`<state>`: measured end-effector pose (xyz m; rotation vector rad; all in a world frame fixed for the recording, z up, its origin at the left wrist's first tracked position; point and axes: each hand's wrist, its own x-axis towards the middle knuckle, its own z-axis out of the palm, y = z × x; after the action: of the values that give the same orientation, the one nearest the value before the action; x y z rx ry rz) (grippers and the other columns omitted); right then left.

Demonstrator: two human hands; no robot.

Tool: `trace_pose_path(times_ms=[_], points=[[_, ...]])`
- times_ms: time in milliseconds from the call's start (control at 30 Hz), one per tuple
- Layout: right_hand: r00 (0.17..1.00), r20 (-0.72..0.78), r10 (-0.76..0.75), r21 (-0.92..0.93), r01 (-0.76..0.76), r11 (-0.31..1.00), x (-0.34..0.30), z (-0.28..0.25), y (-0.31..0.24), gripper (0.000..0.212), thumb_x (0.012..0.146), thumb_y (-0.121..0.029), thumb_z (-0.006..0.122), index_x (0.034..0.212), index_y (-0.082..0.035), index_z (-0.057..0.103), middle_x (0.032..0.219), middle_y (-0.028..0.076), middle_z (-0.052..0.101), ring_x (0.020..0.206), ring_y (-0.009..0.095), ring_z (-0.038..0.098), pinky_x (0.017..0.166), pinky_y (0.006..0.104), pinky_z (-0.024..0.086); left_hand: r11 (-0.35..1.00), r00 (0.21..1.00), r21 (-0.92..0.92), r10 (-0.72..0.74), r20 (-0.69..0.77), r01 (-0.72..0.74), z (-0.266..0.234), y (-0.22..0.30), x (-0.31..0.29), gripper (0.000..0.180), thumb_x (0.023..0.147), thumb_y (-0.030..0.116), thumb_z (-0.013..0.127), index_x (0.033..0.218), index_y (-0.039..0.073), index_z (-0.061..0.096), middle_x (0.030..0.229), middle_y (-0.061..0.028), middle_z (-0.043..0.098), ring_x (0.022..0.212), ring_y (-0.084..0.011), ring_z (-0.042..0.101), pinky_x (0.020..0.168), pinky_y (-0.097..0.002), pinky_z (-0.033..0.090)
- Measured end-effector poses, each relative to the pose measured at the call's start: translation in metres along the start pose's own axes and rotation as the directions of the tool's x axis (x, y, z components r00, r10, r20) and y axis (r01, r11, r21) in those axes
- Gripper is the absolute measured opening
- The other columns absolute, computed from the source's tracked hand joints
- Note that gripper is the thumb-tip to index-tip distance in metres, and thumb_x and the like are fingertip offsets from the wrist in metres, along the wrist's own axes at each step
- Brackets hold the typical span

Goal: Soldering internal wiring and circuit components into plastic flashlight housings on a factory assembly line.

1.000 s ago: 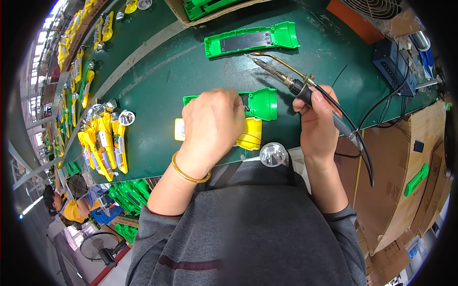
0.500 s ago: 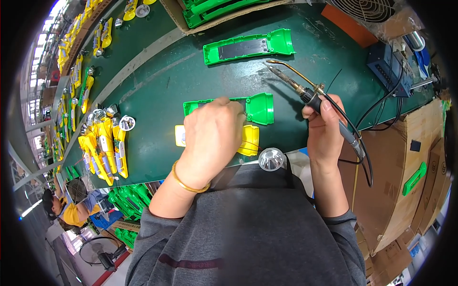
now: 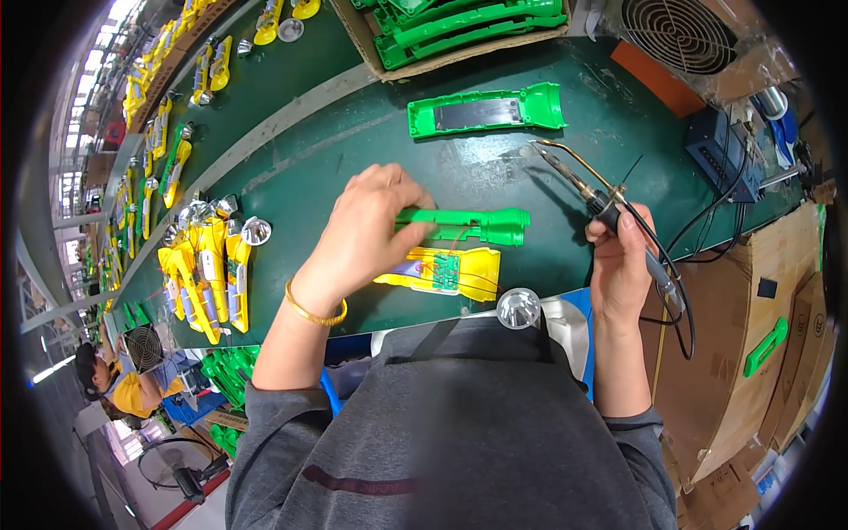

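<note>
My left hand [image 3: 375, 221] grips a green plastic flashlight shell [image 3: 503, 226] by its narrow end, fingers over it and thumb below. The shell is tipped on its side, and a red wire shows near its wide end. Just below it lies a yellow flashlight half [image 3: 481, 269] with a green circuit board [image 3: 446, 270] and thin wires. A silver reflector cup [image 3: 518, 309] sits at the table edge beside it. In my right hand [image 3: 621, 261] is a soldering iron [image 3: 601, 203], its tip pointing up and left, with a thin brass tube alongside, clear of the shells.
Another green shell [image 3: 486, 113] with a dark inset lies farther back. Behind it stands a cardboard box [image 3: 389, 76] of green shells. Yellow flashlight halves [image 3: 212, 274] are piled at left. A blue soldering station [image 3: 720, 146] and a fan [image 3: 680, 35] stand at right, with black cables.
My left hand has tilted the green shell from lying open side up onto its side. The yellow half's circuit board has come into sight. The whole view has shifted slightly.
</note>
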<state>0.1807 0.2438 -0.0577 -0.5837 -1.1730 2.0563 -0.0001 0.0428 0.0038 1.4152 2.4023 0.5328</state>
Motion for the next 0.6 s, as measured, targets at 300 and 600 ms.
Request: trace_pose_path(times_ms=[300,600], points=[[1.000,0.017,-0.020,-0.021,0.021,1.000,0.002,0.000,-0.006,0.012,0.088,-0.012,0.054,0.093,-0.002,0.051,0.084,0.005,0.051,0.072,0.011,0.051,0.067,0.0243,0.045,0.973,0.975,0.068,0.219,0.040,-0.221,0.011,0.013,-0.055,0.060,0.067,0.028,0.074,0.114,0.003,0.048,0.114,-0.0127,0.052,0.105,-0.0304,0.051,0.090,-0.0405,0.039],[1.000,0.000,-0.024,-0.077,0.024,0.997,-0.001,-0.006,-0.010,0.012,0.091,-0.017,0.053,0.091,-0.005,0.050,0.084,0.002,0.049,0.074,0.008,0.048,0.066,0.0220,0.043,0.899,0.883,0.349,-0.083,-0.461,0.266,-0.072,-0.098,-0.035,0.060,0.061,0.022,0.076,0.111,0.007,0.048,0.095,-0.0131,0.059,0.088,-0.0312,0.057,0.072,-0.0424,0.046]])
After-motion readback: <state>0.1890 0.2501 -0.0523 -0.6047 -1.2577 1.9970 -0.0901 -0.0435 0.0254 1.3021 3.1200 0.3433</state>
